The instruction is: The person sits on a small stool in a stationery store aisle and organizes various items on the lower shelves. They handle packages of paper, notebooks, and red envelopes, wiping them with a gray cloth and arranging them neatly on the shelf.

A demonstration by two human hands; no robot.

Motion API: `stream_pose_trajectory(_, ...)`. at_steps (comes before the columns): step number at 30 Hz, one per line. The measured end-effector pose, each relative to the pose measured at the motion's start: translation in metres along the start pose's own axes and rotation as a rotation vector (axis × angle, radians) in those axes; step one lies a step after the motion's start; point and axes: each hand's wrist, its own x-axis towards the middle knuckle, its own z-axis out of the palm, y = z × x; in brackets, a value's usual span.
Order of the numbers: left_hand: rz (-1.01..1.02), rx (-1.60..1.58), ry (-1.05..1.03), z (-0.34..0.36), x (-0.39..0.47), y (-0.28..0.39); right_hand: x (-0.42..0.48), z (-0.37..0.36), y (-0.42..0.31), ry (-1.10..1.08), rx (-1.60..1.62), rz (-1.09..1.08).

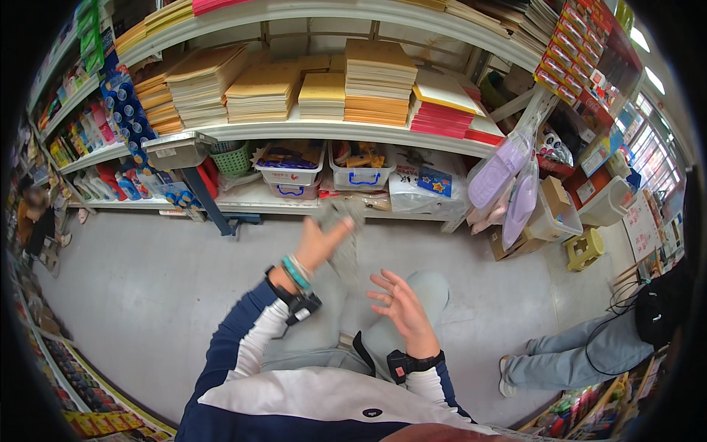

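My left hand (319,243) grips a grey cloth (346,262), blurred by motion, that hangs over the floor in front of my knees. The cloth's upper part overlaps the front edge of the bottom shelf (276,210) in the view. To its right, my right hand (407,316) is raised above my leg with fingers spread and holds nothing. Beyond the hands, two clear plastic bins (293,166) with blue handles stand on the bottom shelf. A plastic-wrapped white package (428,185) lies to the right of them.
Stacks of yellow paper (259,91) fill the middle shelf. Bagged purple slippers (500,166) hang at the right post. A metal tray (179,149) juts out at left above a blue post (207,201). A yellow stool (584,250) and a standing person (585,348) are to the right.
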Motion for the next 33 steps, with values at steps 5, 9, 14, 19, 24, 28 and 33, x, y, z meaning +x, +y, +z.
stream_pose_trajectory(5, 0.151, -0.086, 0.354, -0.063, 0.104, 0.031, 0.021, -0.019, -0.022, -0.091, -0.011, -0.004)
stream_pose_trajectory(9, 0.231, -0.131, 0.399, -0.086, 0.185, 0.029, 0.067, -0.044, -0.045, -0.103, 0.001, -0.001)
stream_pose_trajectory(14, 0.555, -0.059, 0.434, -0.042, 0.258, 0.037, 0.152, -0.062, -0.08, -0.181, -0.141, 0.233)
stream_pose_trajectory(19, 0.787, 0.86, 0.697, -0.055, 0.357, 0.059, 0.204, -0.057, -0.128, -0.283, -0.256, 0.319)
stream_pose_trajectory(24, 0.09, 1.557, 0.242, -0.101, 0.396, 0.01, 0.205, -0.03, -0.199, -0.188, -0.145, 0.325)
stream_pose_trajectory(28, 0.12, 1.442, 0.206, -0.063, 0.386, 0.071, 0.201, -0.013, -0.262, -0.086, -0.158, 0.21)
stream_pose_trajectory(33, 0.201, 1.14, 0.438, -0.046, 0.343, 0.101, 0.193, 0.018, -0.334, -0.044, -0.269, 0.148)
